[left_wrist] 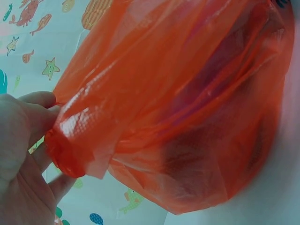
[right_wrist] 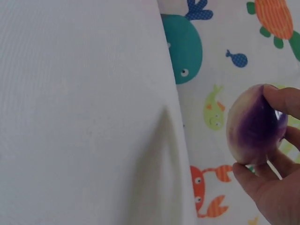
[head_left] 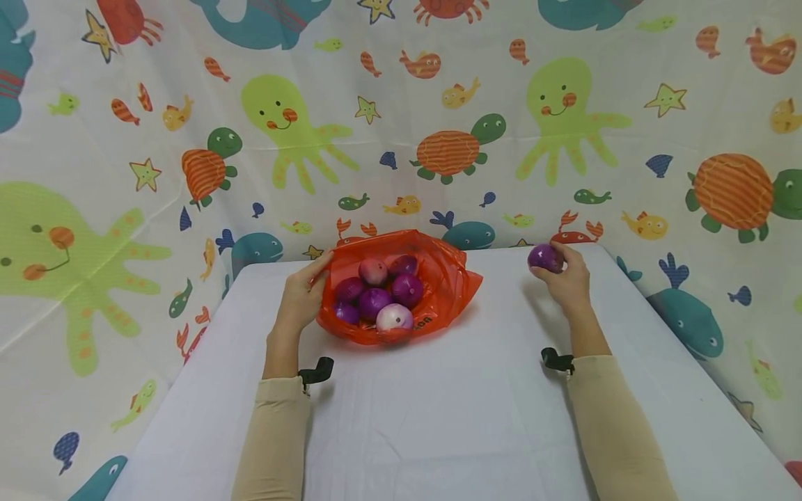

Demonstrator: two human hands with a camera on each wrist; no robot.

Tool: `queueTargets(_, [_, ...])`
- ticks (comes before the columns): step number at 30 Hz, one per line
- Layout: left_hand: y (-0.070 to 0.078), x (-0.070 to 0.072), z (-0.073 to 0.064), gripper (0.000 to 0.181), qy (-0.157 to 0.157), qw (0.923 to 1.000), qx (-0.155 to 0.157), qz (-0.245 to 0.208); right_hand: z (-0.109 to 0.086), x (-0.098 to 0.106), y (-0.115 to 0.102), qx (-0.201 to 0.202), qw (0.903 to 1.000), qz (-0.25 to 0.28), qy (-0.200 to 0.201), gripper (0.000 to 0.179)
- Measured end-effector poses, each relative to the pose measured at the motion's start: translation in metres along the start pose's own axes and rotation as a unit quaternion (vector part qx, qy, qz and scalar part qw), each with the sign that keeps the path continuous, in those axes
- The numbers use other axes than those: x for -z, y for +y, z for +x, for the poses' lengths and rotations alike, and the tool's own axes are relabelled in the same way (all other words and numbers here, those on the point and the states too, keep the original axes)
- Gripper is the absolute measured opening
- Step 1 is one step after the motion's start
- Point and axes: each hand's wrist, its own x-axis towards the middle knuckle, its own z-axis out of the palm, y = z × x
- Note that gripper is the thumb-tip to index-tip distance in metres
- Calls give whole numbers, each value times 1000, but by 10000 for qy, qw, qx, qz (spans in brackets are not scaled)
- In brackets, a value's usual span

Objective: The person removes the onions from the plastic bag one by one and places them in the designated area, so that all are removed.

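My right hand [head_left: 570, 278] holds a glossy round passion fruit [head_left: 545, 258] above the table's far right part, between thumb and fingertips. Up close in the right wrist view, this passion fruit [right_wrist: 255, 124] is deep purple on one side and cream on the other. My left hand [head_left: 302, 296] grips the left edge of a thin orange-red plastic bag [head_left: 454, 278]. In the left wrist view, the bag's bunched rim [left_wrist: 70, 154] lies between thumb and fingers. Several more passion fruits [head_left: 374, 303] sit inside the wide-mouthed bag, mostly purple, with a paler one [head_left: 395, 318] at the front.
A white-covered table [head_left: 426, 417] stretches under both arms. Behind it hangs a white curtain [head_left: 388, 104] printed with sea animals, close to the table's back edge. Dark wrist camera mounts [head_left: 316, 371] stick out inward from both sleeves.
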Motion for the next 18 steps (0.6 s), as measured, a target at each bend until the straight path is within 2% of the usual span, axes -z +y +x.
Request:
queueTargets(9, [0,1,0,49,67,10000,-68,26,3,10,10,-587,9979,183,195,81])
queueTargets(18, [1,1,0,49,43,10000,-31,69,6,20,20,-1298,9897,433,433,81])
